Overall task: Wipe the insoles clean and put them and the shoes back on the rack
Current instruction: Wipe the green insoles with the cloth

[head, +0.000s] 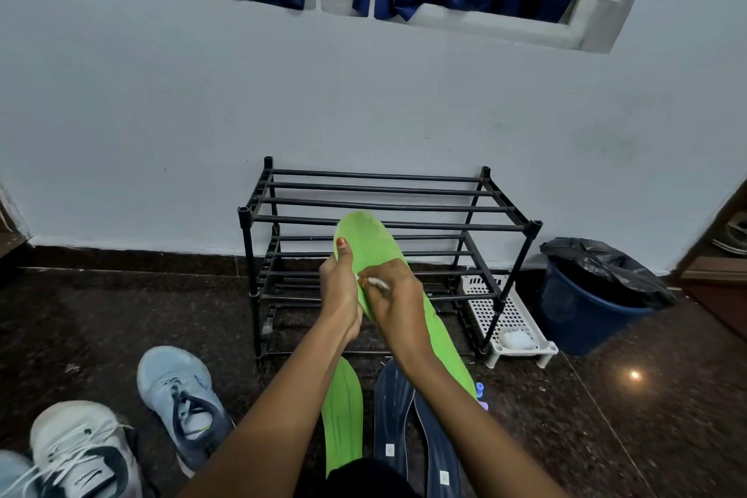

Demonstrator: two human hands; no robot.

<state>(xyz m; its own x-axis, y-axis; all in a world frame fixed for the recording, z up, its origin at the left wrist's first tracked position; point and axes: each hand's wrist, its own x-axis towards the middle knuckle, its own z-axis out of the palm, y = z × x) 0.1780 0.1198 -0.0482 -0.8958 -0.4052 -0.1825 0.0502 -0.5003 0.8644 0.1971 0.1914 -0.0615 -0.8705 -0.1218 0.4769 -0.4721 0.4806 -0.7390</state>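
Dark speckled stone floor (606,416) carries, nearest at the left, a white shoe (81,453) and a pale blue shoe (182,396); to their right a green insole (342,412) and two navy insoles (394,416) lie flat; above them the left hand (339,291) grips a second green insole (372,243) by its edge, thumb on its face, toe end raised; the right hand (398,303) pinches a small white wad (378,284) against it; behind stands the black rack (388,210); at its right end a white perforated tray (513,319), then a blue bin (586,315) lined in black; beyond, a pale wall (364,93).
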